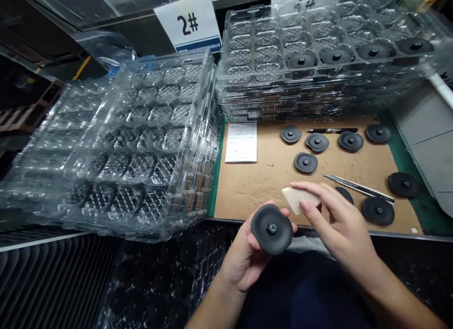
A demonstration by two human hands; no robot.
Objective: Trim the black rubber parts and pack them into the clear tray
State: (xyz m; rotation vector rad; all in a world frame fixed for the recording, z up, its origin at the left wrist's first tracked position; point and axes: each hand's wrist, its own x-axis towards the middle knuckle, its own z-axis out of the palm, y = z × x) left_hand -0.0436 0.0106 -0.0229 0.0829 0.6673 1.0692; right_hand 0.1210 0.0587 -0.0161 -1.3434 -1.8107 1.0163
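Note:
My left hand (244, 258) is closed around a black, rounded disc-shaped part (264, 237), its small central stud facing up. Just to the right, my right hand (339, 220) pinches a cream-coloured wedge (295, 199), which looks like a sponge, between thumb and fingers. The wedge is close to the disc's upper right but apart from it. Beyond my hands, several more black discs lie on the cardboard (262, 187), such as this disc (306, 163) and another (378, 211) by my right wrist. My right hand partly hides one disc (344, 195).
Stacked clear plastic trays stand at left (141, 116) and at the back (247, 93); the back stack holds several discs. A utility knife (361, 188), a pen (332, 130) and a paper slip (241, 142) lie on the cardboard. A "2#" sign (189, 23) stands behind.

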